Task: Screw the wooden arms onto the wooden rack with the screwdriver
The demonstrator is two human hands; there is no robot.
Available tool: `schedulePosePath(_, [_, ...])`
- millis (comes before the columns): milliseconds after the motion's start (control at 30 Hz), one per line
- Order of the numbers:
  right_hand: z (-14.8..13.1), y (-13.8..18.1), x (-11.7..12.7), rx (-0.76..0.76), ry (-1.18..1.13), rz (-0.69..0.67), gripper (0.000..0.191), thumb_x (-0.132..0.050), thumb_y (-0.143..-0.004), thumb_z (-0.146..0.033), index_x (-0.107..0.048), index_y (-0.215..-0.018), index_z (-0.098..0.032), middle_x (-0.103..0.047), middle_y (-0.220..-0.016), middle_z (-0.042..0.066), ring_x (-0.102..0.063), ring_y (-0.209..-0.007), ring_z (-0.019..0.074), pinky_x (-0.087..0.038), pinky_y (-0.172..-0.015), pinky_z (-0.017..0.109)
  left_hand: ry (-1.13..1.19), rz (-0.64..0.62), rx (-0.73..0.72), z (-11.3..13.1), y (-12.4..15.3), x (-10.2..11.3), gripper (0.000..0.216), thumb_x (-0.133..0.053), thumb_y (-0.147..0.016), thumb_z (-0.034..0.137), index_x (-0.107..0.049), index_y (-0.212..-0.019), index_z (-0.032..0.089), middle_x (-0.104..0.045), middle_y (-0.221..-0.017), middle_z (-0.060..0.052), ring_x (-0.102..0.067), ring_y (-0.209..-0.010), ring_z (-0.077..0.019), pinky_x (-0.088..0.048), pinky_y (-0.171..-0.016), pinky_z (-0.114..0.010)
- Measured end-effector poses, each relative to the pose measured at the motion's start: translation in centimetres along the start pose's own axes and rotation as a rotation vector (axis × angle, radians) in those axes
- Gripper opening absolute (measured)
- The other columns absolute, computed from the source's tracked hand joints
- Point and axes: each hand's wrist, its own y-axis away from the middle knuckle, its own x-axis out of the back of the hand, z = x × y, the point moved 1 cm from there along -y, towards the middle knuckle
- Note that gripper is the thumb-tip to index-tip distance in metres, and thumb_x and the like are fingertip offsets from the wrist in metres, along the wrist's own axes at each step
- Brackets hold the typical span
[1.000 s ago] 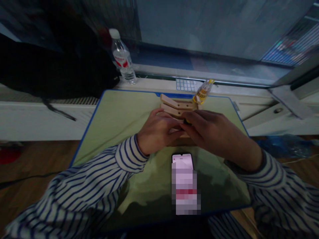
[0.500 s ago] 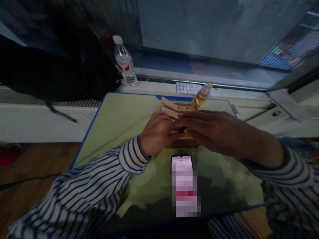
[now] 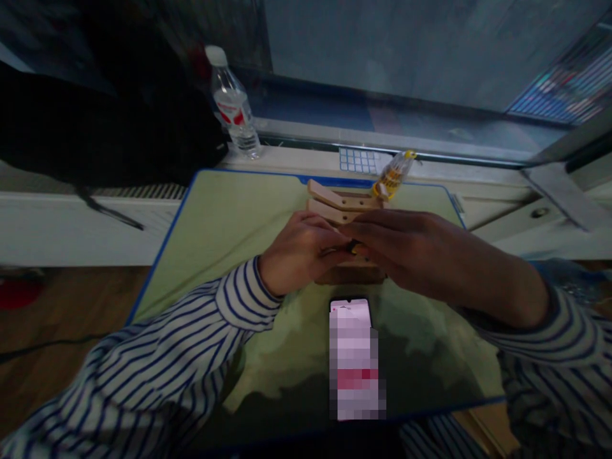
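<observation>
A light wooden piece of work (image 3: 326,210), with slanted slats and small dark holes, stands on the folding table under both hands. My left hand (image 3: 306,250) is closed at its left side, thumb reaching toward the middle; what it grips is hidden. From the right, my right hand (image 3: 415,255) bends over the wood with its fingers pressed together. A small black and yellow thing (image 3: 354,247) shows between the fingertips of both hands, and its kind is not clear. Most of the wood's middle is covered by my fingers.
A phone (image 3: 350,357) with a lit screen lies on the pale table (image 3: 229,223) in front of the wood. Behind stand a yellow-labelled bottle or pack (image 3: 398,173) and a water bottle (image 3: 234,108) on the sill. A black bag (image 3: 119,127) is at left.
Both hands stay close together at the wood, with only slight finger movement. The view has shifted a little. Nothing has visibly been picked up or let go.
</observation>
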Motion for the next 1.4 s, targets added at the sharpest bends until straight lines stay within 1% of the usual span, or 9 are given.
schedulePosePath(167, [0.1,0.3,-0.2,-0.030,0.010,0.004,0.034,-0.044,-0.093,-0.011,-0.054,-0.125,-0.006,-0.062,-0.122,0.019,-0.062,-0.107,0.0267,-0.052,-0.090,0.041,0.021,0.008,-0.013,0.0,0.1,0.1,0.014,-0.060,-0.088,0.030,-0.071,-0.087,0.022,-0.070,-0.079,0.000,-0.064,-0.080,-0.0165,-0.037,-0.078,-0.033])
schedulePosePath(300, [0.0,0.4,-0.2,-0.044,0.022,-0.023,0.037,-0.043,-0.093,-0.010,-0.050,-0.128,-0.005,-0.061,-0.122,0.020,-0.062,-0.106,0.0284,-0.052,-0.089,0.044,0.041,0.013,-0.010,0.1,0.2,0.2,0.015,-0.058,-0.089,0.031,-0.071,-0.090,0.023,-0.070,-0.081,0.001,-0.064,-0.081,-0.0160,-0.036,-0.082,-0.034])
schedulePosePath(533, [-0.4,0.4,-0.6,-0.063,0.074,-0.014,0.035,-0.043,-0.091,-0.008,-0.052,-0.124,-0.004,-0.062,-0.116,0.021,-0.063,-0.101,0.0295,-0.054,-0.082,0.044,0.080,0.009,-0.038,-0.1,0.1,0.0,0.018,-0.057,-0.091,0.035,-0.071,-0.091,0.022,-0.069,-0.079,0.001,-0.062,-0.080,-0.0149,-0.035,-0.080,-0.033])
schedulePosePath(667, [-0.6,0.6,-0.8,-0.079,0.067,0.016,0.035,-0.042,-0.091,-0.008,-0.052,-0.125,-0.004,-0.063,-0.115,0.020,-0.063,-0.101,0.0291,-0.053,-0.082,0.044,0.083,-0.002,-0.048,-0.1,0.1,0.0,0.015,-0.059,-0.090,0.033,-0.071,-0.091,0.022,-0.068,-0.079,0.001,-0.062,-0.078,-0.0145,-0.034,-0.079,-0.033])
schedulePosePath(800, [-0.3,0.5,-1.1,-0.090,0.060,0.003,0.036,-0.044,-0.092,-0.009,-0.049,-0.128,-0.007,-0.062,-0.116,0.019,-0.061,-0.103,0.0289,-0.053,-0.084,0.044,0.053,0.008,-0.018,0.2,0.0,0.0,0.014,-0.060,-0.088,0.031,-0.069,-0.084,0.021,-0.065,-0.071,0.001,-0.060,-0.073,-0.0148,-0.037,-0.075,-0.032])
schedulePosePath(1000, [-0.2,0.1,-1.1,-0.109,0.066,-0.024,0.034,-0.049,-0.093,-0.016,-0.051,-0.126,-0.008,-0.064,-0.112,0.017,-0.062,-0.102,0.0292,-0.053,-0.084,0.044,0.014,0.064,0.038,0.4,-0.1,-0.3,0.027,-0.058,-0.088,0.041,-0.067,-0.075,0.019,-0.064,-0.066,0.001,-0.061,-0.069,-0.0155,-0.040,-0.076,-0.034])
schedulePosePath(1100, [-0.2,0.1,-0.9,-0.115,0.073,-0.013,0.037,-0.047,-0.095,-0.022,-0.050,-0.129,-0.009,-0.065,-0.113,0.017,-0.063,-0.103,0.0301,-0.052,-0.085,0.047,0.008,0.039,0.024,0.3,-0.1,-0.3,0.029,-0.055,-0.090,0.042,-0.069,-0.077,0.020,-0.068,-0.071,0.000,-0.064,-0.074,-0.0168,-0.040,-0.080,-0.035])
schedulePosePath(1233, [-0.3,0.2,0.0,-0.069,0.021,0.033,0.044,-0.046,-0.096,-0.025,-0.044,-0.136,-0.009,-0.059,-0.128,0.018,-0.056,-0.117,0.0284,-0.048,-0.095,0.045,0.051,0.008,0.020,0.1,-0.1,-0.2,0.026,-0.054,-0.091,0.041,-0.071,-0.085,0.021,-0.071,-0.082,-0.002,-0.065,-0.086,-0.0183,-0.040,-0.086,-0.035])
schedulePosePath(1400, [-0.2,0.1,0.8,-0.055,0.048,-0.022,0.034,-0.046,-0.094,-0.016,-0.055,-0.126,-0.010,-0.063,-0.123,0.017,-0.062,-0.109,0.0273,-0.051,-0.091,0.044,0.023,0.010,0.017,0.0,0.0,-0.1,0.024,-0.057,-0.089,0.041,-0.072,-0.087,0.022,-0.070,-0.077,-0.001,-0.065,-0.079,-0.0170,-0.041,-0.082,-0.033])
